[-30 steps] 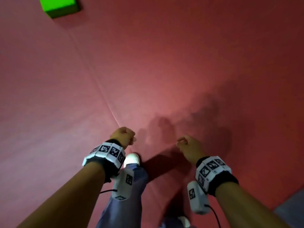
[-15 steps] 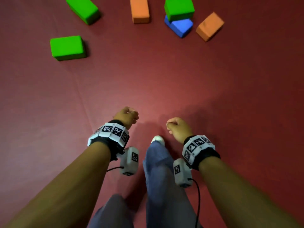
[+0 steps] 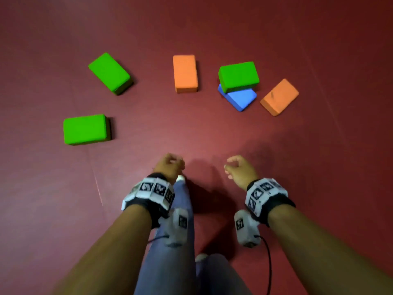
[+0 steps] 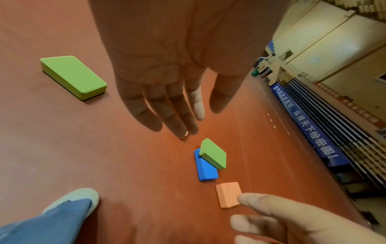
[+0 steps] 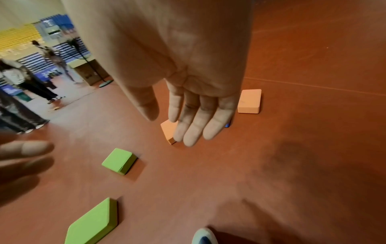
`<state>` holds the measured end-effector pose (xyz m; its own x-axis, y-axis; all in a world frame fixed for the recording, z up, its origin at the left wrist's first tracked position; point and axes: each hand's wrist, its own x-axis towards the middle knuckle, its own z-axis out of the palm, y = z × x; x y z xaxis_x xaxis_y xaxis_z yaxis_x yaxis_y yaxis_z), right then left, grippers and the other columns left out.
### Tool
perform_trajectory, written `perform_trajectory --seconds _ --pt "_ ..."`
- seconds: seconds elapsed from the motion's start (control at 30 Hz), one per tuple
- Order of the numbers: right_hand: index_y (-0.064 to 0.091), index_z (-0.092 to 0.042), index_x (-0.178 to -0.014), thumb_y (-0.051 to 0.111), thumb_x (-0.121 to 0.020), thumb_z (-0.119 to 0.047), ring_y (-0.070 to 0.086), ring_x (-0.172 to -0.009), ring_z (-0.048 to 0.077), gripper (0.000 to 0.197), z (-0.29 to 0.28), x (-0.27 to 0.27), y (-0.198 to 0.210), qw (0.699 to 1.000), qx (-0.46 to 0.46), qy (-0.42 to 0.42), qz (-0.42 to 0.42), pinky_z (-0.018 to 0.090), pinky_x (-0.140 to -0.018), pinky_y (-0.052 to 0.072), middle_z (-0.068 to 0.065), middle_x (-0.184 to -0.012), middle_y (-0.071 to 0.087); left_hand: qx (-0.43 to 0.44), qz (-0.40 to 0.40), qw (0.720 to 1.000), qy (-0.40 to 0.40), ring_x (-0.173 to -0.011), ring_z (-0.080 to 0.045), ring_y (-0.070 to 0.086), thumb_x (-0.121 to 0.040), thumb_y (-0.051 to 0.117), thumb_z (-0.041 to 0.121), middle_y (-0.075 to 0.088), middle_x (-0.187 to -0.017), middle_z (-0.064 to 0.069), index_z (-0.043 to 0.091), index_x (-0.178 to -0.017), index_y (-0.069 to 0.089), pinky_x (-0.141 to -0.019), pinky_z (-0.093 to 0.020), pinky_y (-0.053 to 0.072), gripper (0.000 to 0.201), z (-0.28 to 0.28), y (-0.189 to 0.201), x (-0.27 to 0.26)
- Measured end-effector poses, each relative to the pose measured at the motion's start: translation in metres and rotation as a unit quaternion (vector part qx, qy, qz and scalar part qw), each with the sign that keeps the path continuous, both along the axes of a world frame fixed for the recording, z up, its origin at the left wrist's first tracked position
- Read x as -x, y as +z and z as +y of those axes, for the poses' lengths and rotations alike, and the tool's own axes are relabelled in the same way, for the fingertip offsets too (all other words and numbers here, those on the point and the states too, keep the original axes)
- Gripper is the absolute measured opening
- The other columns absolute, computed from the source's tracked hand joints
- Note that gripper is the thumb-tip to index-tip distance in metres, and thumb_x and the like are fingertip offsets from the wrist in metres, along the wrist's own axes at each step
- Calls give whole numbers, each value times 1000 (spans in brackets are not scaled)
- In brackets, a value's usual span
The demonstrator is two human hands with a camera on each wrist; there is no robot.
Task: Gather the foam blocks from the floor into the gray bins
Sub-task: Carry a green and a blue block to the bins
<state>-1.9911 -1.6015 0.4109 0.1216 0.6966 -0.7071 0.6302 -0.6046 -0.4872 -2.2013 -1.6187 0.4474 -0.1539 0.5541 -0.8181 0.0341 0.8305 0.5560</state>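
Left hand (image 3: 169, 166) & right hand (image 3: 240, 170) hang empty, fingers relaxed, well apart from blocks on floor (image 3: 319, 188). Green block (image 3: 85, 129) nearest, front-left; green block on top (image 3: 238, 76) prob. rests on blue block (image 3: 239, 99).

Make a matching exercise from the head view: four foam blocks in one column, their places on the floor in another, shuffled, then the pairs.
Blocks:
1. blue block
2. upright orange block
3. tilted orange block
4. nearest green block

Places:
A. farthest right
B. under a green block
C. nearest the left hand
D. middle of the row

Pairs: 1-B, 2-D, 3-A, 4-C
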Motion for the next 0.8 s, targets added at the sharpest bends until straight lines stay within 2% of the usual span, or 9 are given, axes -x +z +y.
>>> perform_trajectory --seconds 0.1,0.17,0.27,0.33,0.4,0.47,0.57,0.67,0.8 --pt "51 -27 -95 64 -86 -22 64 -100 33 16 62 2 -22 999 28 -29 -8 46 -95 48 14 -106 68 36 26 999 -21 -75 -22 55 -88 49 5 63 -81 -8 20 -73 52 -51 -23 34 21 63 -22 16" --pt "50 -26 -94 65 -86 -20 63 -101 35 17 101 -2 -31 998 26 -48 -8 48 -94 48 13 -101 66 46 33 997 -45 -79 -23 57 -87 53 10 66 -89 -10 23 -74 53 -60 -24 39 18 111 -31 16" --pt "49 -28 -88 65 -86 -18 62 -95 35 18 158 -20 -45 997 20 -73 -16 47 -88 48 10 -94 61 50 48 994 -89 -93 -30 64 -85 57 17 69 -97 -11 26 -75 54 -81 -41 50 14 183 -43 5" --pt "49 -29 -84 63 -86 -15 60 -87 32 20 197 -33 -50 995 16 -93 -14 44 -84 48 11 -92 60 42 54 991 -111 -104 -33 62 -84 59 18 68 -101 -12 27 -77 52 -92 -47 48 13 233 -52 -9" --pt "50 -23 -97 60 -88 -15 56 -84 26 16 231 -49 -59 995 24 -99 -20 39 -81 45 11 -92 60 32 58 989 -134 -104 -34 60 -85 58 18 64 -94 -11 26 -84 51 -91 -45 48 11 277 -66 -24" --pt "45 -21 -106 60 -88 -15 54 -81 24 24 260 -65 -72 993 36 -109 -18 36 -77 44 11 -92 59 28 60 987 -149 -98 -30 59 -87 57 17 60 -90 -8 22 -99 51 -80 -36 46 14 316 -81 -40" --pt "41 -23 -105 63 -85 -19 52 -85 25 30 297 -94 -98 989 50 -143 -3 45 -85 46 12 -95 56 45 83 978 -186 -99 -27 58 -90 57 19 59 -97 -5 19 -118 49 -82 -35 46 29 364 -103 -61" --pt "47 -18 -112 63 -85 -20 53 -83 24 32 331 -120 -122 982 92 -160 -26 40 -82 45 9 -91 56 82 124 963 -224 -92 -26 55 -91 56 22 57 -99 -6 19 -123 46 -84 -36 47 34 411 -121 -81" --pt "52 -16 -121 64 -81 -18 63 -96 33 42 382 -147 -153 973 119 -190 -47 43 -90 50 15 -106 62 90 172 937 -291 -89 -29 55 -92 55 24 55 -89 -7 16 -124 47 -85 -36 46 34 488 -141 -118"
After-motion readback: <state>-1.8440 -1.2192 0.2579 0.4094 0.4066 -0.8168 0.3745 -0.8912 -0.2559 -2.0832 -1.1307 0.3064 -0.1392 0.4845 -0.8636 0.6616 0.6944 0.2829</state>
